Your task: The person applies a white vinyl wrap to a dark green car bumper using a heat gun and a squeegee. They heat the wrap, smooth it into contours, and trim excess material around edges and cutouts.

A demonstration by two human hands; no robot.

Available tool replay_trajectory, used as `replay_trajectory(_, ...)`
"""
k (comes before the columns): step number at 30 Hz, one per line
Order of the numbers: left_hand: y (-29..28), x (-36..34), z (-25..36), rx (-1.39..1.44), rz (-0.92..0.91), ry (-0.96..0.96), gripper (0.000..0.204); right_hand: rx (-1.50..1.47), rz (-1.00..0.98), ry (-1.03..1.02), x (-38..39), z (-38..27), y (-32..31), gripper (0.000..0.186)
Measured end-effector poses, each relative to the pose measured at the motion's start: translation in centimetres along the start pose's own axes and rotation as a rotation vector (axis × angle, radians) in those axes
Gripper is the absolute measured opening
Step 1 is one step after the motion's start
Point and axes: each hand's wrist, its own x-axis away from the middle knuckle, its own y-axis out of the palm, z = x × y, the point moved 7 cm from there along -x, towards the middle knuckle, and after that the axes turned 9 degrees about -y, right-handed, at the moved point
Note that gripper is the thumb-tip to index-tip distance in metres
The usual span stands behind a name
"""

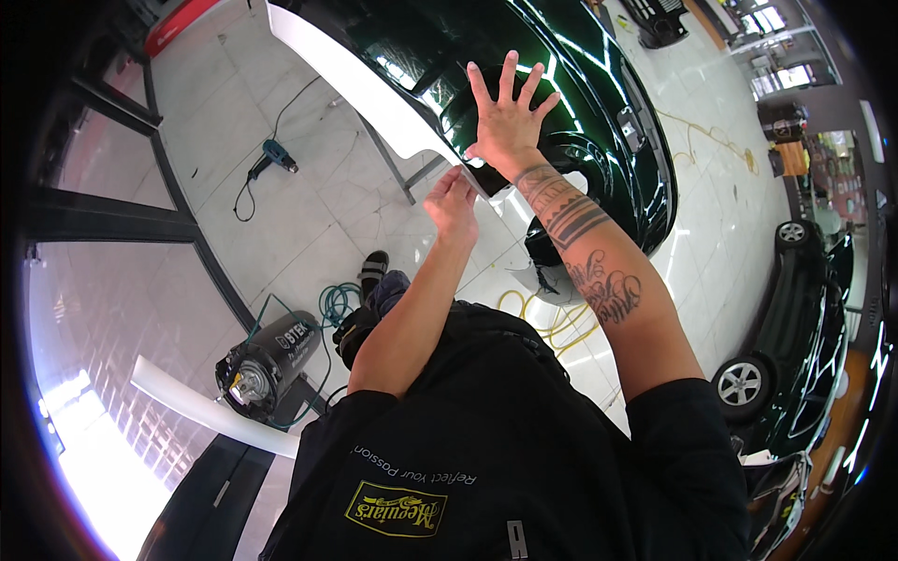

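Note:
A glossy dark green car bumper (610, 173) lies in front of me, with a broad white strip (355, 79) running along its left side. My right hand (507, 122) rests on the dark surface near the strip's near end, fingers spread wide and holding nothing. Just left of it and nearer to me, my left hand (453, 201) is closed, its fingertips pinched at the panel's edge. A thin greyish edge piece (478, 181) shows beside those fingertips. What exactly they grip is too small to make out.
On the tiled floor to the left lies a blue heat gun (274, 157) with its cord. A black tank (271, 365) with green hose (339, 304) stands at lower left. Yellow hose (571, 329) loops under the bumper. A dark car (786, 327) is parked at right.

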Motion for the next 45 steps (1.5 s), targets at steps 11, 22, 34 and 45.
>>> replay_trajectory(11,0.6,0.5,0.0,-0.024,0.040,0.009,0.033,0.024,-0.039,0.012,0.2,0.0,0.0,0.122)
replay_trajectory(22,0.7,0.4,-1.0,-0.124,0.251,0.165,0.027,-0.160,0.126,-0.214,2.1,3.3,-0.8,0.108)
replay_trajectory(34,0.7,1.3,-1.4,-0.076,0.285,0.083,0.020,-0.143,0.102,-0.243,2.6,3.7,-0.7,0.096)
replay_trajectory(45,0.7,0.7,-1.6,-0.044,0.372,0.057,0.018,-0.329,0.164,-0.206,2.5,4.9,-1.1,0.090)
